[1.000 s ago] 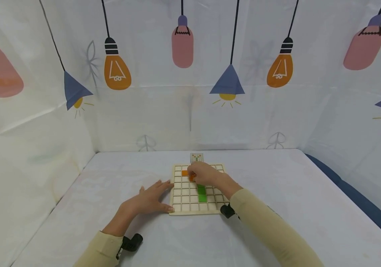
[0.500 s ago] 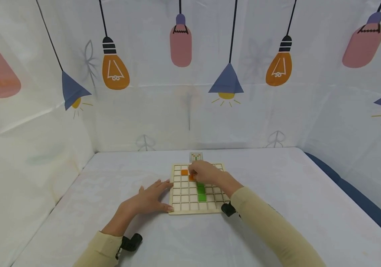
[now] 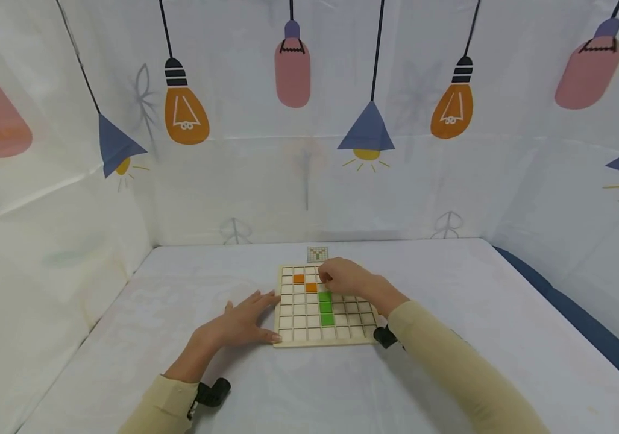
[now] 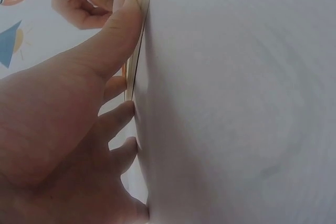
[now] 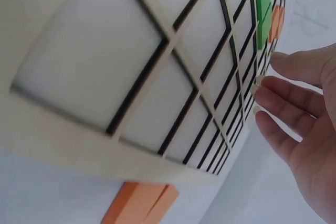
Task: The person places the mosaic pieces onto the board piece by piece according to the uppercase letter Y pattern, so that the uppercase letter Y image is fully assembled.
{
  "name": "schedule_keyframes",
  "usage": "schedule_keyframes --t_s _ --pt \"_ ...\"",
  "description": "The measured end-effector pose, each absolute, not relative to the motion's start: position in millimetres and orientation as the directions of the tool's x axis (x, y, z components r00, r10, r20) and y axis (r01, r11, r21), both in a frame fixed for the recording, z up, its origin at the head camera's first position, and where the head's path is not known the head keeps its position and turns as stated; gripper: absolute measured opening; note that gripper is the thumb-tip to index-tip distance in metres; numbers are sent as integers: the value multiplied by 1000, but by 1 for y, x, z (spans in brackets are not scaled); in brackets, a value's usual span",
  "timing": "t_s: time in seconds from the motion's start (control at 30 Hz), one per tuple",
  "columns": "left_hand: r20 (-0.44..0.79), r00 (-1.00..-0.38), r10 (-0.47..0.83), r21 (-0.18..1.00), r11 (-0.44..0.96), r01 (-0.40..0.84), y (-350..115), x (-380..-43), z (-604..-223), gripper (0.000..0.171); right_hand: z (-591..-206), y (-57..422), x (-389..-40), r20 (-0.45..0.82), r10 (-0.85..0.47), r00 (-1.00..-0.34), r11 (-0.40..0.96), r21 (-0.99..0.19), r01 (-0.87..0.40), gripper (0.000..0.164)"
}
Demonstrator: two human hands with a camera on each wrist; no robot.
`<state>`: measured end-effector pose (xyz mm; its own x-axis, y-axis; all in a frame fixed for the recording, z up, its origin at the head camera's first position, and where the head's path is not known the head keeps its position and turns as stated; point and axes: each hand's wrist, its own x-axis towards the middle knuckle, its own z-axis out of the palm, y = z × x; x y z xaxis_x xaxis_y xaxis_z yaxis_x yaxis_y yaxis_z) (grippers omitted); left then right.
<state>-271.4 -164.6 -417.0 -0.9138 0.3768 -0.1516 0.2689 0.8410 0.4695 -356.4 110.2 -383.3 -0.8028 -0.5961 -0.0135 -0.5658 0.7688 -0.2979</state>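
Observation:
A pale wooden grid board (image 3: pixel 293 334) lies flat on the table. Several tiles sit in its cells: two orange tiles (image 3: pixel 299 278) step diagonally near the far left, and green tiles (image 3: pixel 326 307) form a column down the middle. My left hand (image 3: pixel 241 321) rests at the board's left edge, fingers spread, thumb (image 4: pixel 123 19) on the near corner. Over the far middle of the board is my right hand (image 3: pixel 346 278), knuckles up. In the right wrist view its bent fingers (image 5: pixel 286 98) and thumb come down close to the grid, with nothing showing between them.
Behind the board lies a small pattern card (image 3: pixel 317 254). Loose orange pieces (image 5: pixel 142 203) are beside the board's edge in the right wrist view. A white sheet printed with lamps (image 3: pixel 369 129) hangs around the white table (image 3: pixel 211 265).
My right hand has shifted right from the second orange tile, uncovering that tile and the top of the green column. The left hand stays at the board's edge.

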Motion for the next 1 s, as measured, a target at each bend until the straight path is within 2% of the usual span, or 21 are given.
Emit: schedule_keyframes --t_s 0.37,0.57,0.73,1.0 --pt "-133 -907 400 483 825 293 -167 -271 -417 89 -375 128 -352 -31 -621 -783 759 -276 -590 15" --pt "-131 -908 397 472 831 295 -166 -274 -418 88 -372 142 -351 -41 -601 -799 777 -267 -570 23" --pt "-132 -906 402 466 832 301 -166 -274 -417 89 -370 154 -351 -59 -573 -818 800 -259 -542 22" --pt "-141 -910 389 473 835 283 -166 -272 -416 87 -372 171 -350 -29 -596 -802 775 -279 -566 19"
